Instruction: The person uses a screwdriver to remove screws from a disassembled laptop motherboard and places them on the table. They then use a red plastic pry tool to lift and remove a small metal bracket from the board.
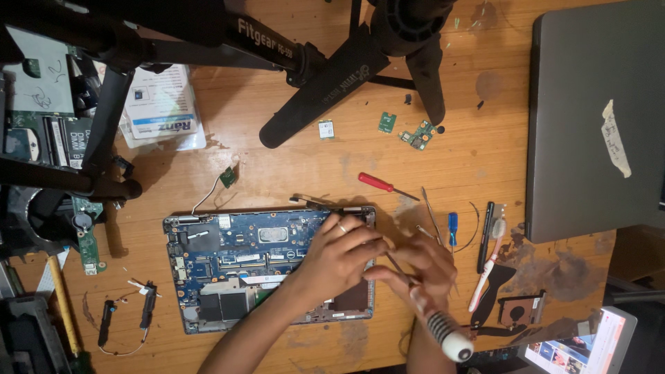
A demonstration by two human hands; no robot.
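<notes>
An opened laptop base [228, 266] with its blue circuit board exposed lies on the wooden table [277, 159]. My left hand [339, 260], with a ring on one finger, rests over the board's right part, fingers bent down onto it. My right hand [426, 266] is just beside it at the base's right edge, gripping a screwdriver [443, 332] with a ribbed black-and-white handle; its thin shaft points up-left toward the base's right edge. What lies under my left fingers is hidden.
A red screwdriver [377, 183], a blue one [452, 225], tweezers [431, 211], a toothbrush [488, 266] and a black pen lie right of the base. Small green boards [417, 135], black tripod legs [332, 76], a closed grey laptop [596, 118] and loose parts surround it.
</notes>
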